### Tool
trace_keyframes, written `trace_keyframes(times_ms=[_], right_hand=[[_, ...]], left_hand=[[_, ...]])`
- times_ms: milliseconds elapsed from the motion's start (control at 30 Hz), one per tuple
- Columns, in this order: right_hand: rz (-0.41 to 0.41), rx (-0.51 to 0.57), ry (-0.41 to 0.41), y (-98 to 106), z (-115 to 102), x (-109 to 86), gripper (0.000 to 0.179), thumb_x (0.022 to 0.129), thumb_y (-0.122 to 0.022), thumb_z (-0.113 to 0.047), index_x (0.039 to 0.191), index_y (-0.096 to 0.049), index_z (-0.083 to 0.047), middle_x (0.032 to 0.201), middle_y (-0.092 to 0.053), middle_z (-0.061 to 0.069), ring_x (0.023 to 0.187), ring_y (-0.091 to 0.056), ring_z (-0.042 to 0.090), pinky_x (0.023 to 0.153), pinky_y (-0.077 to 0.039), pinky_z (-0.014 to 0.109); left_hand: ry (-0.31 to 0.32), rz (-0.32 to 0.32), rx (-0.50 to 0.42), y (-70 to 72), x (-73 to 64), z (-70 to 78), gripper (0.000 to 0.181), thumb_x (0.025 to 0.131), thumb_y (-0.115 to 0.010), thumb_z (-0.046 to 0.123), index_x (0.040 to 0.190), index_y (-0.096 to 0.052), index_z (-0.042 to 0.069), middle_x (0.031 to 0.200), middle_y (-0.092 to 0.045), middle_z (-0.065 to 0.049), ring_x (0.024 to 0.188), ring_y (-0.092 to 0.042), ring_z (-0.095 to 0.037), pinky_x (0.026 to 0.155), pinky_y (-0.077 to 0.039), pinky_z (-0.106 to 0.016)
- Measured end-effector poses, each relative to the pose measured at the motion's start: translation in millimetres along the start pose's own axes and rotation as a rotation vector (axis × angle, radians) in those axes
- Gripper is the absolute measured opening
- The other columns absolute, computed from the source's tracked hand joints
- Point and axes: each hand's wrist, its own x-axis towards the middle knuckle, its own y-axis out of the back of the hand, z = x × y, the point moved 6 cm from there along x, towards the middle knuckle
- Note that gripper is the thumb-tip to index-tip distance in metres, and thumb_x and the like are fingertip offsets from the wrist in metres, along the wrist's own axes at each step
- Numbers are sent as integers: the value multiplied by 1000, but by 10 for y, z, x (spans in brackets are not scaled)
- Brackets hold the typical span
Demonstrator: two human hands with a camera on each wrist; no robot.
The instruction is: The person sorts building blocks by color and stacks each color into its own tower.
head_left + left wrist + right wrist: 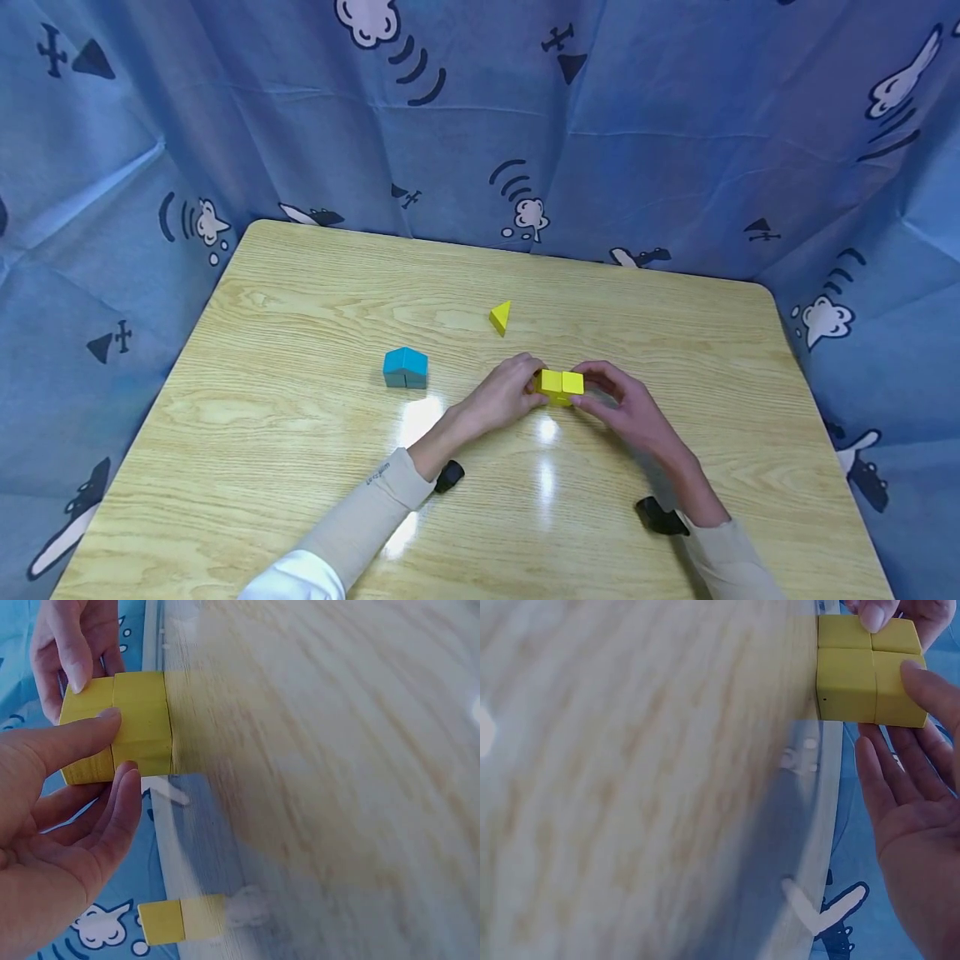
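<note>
Several yellow blocks (561,383) stand pressed together in two layers on the table, as the right wrist view (846,686) shows. My left hand (508,390) pinches an upper block at the left end, its thumb on the near face and its fingers behind. At the right end my right hand (624,410) holds the upper layer between thumb and fingers. Behind the hands lies a yellow triangular block (500,317), apart from the stack. Off to the left, blue blocks (406,368) sit together with a peaked outline. The fingers partly cover the stack's ends.
The light wooden table (300,467) reflects bright light near the middle. A blue patterned curtain (465,125) hangs behind it and along both sides. Black wrist devices (662,517) are worn under the forearms, close to the tabletop.
</note>
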Motion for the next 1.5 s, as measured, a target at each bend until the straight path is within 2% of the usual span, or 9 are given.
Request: trace_keyframes(times_ms=[233, 567, 867, 967, 1133, 1333, 1500], right_hand=[[-13, -60, -12, -13, -14, 19, 40, 91, -78, -7, 129, -63, -10, 126, -66, 6, 115, -65, 14, 100, -52, 41], [-27, -75, -50, -21, -18, 33, 42, 91, -79, -6, 129, -62, -9, 124, -66, 10, 114, -67, 26, 94, -55, 27], [-40, -71, -59, -24, -19, 46, 42, 89, -80, -3, 127, -62, -7, 124, -66, 9, 115, -67, 26, 94, -54, 24], [-42, -92, -58, -25, -19, 48, 43, 89, -81, -5, 128, -62, -8, 124, -66, 8, 115, -66, 25, 96, -54, 28], [-60, -125, -47, -12, -51, 69, 45, 91, -81, -15, 132, -62, -11, 128, -65, 4, 121, -62, 24, 105, -49, 43], [-70, -161, -12, 71, -147, 184, 34, 103, -66, -20, 135, -60, -11, 132, -64, 10, 124, -60, 28, 107, -45, 53], [-70, -206, 15, 140, -199, 329, 32, 106, -60, -21, 135, -60, -7, 132, -64, 14, 122, -60, 27, 105, -47, 54]], left_hand=[[-5, 20, 13, -11, 15, -10, 36, 90, -80, 6, 121, -65, -5, 106, -65, -11, 92, -62, -23, 75, -47, -19], [-9, 22, 13, -14, 14, -11, 36, 90, -80, 6, 121, -65, -5, 104, -64, -11, 89, -60, -21, 73, -47, -18], [-20, 11, 16, -3, -7, 5, 36, 91, -78, 6, 122, -63, -5, 104, -62, -9, 85, -54, -16, 71, -44, -18], [-20, 10, 19, -4, -8, 7, 36, 91, -78, 6, 122, -63, -5, 104, -62, -9, 85, -54, -16, 70, -44, -18], [-25, 13, 31, -6, -3, 9, 34, 91, -79, 6, 120, -63, -5, 102, -62, -9, 84, -53, -15, 70, -44, -17], [-32, 17, 29, -7, 5, 7, 34, 91, -79, 5, 119, -63, -5, 100, -61, -9, 83, -54, -15, 68, -44, -17], [-27, 15, 46, -1, 7, 4, 35, 91, -79, 5, 121, -63, -6, 100, -61, -9, 83, -54, -15, 68, -43, -16]])
